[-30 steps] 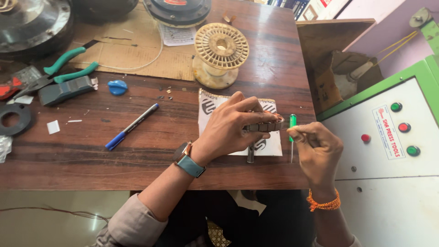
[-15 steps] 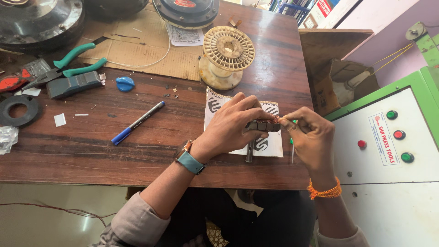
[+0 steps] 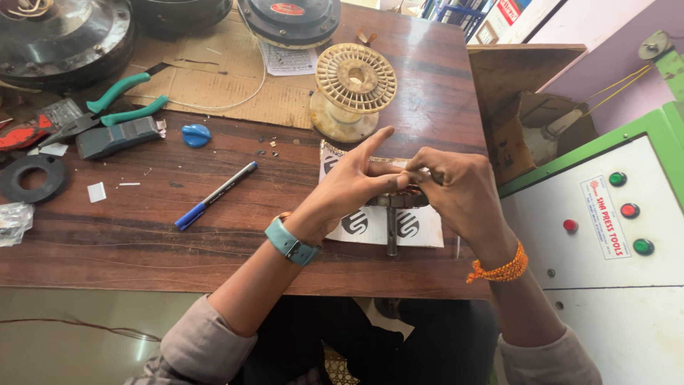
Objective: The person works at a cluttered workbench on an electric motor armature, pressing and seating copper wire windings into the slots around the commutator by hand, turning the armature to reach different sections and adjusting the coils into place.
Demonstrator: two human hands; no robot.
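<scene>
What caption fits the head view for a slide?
Both hands, left hand and right hand, grip a small shafted metal part over a printed sheet on a wooden table.

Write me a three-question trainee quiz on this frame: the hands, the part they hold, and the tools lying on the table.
1. True or false: both the left hand and the right hand are closed on the small metal part with a shaft.
2. What lies under that part? A) white printed paper B) a green cloth C) bare wood only
3. Fill in: the blue pen lies to the ____ of the hands in the head view.

Key
1. True: both hands pinch the part, with its shaft pointing down toward the table edge.
2. A.
3. Left, on the wooden table, below the green-handled pliers.
</scene>
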